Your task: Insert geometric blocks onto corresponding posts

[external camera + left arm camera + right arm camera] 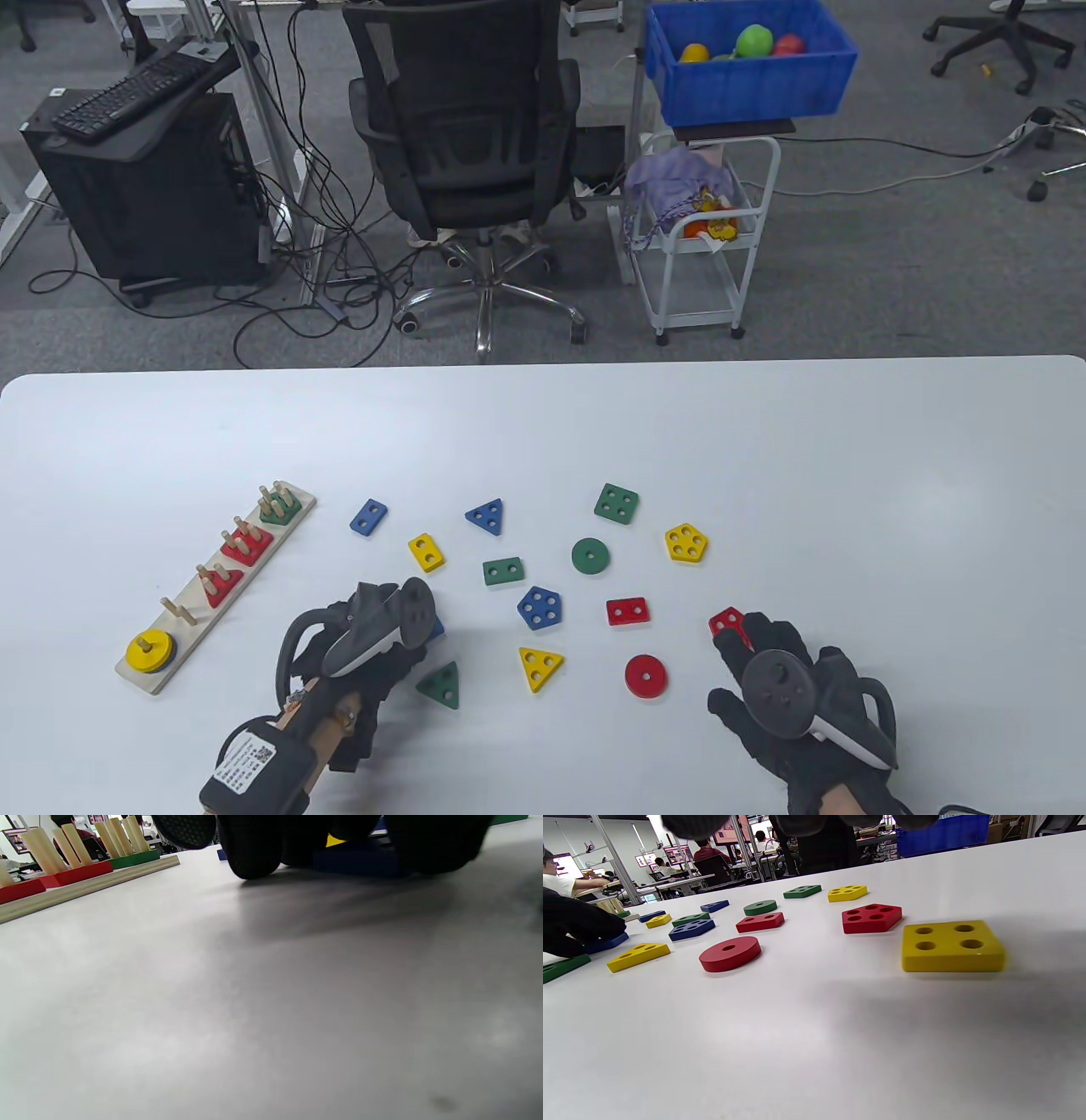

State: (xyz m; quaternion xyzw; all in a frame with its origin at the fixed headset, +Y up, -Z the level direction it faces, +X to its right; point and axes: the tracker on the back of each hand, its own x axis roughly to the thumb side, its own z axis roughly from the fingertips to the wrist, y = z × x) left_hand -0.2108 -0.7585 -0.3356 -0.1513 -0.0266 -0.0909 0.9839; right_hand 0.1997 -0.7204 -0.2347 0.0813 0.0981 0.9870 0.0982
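Bright, even overhead light; soft shadows on the white surface [543, 424]. Both wrist views blurred up close, fingers [254, 849] dark and defocused. Mild edge distortion.

A yellow four-hole square block [952, 945] lies nearest on the white desk [814, 1035], beside a red pentagon block [871, 918] and a red disc [730, 953].

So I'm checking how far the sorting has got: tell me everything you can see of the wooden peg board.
The peg board is a long pale wooden strip lying flat and diagonal on the white table, left of the loose blocks. Upright pegs stand in groups along it. A yellow disc sits on a blue one at its near end; next come two bare pegs, then a red triangle, a red block and a green block. No hand touches it.
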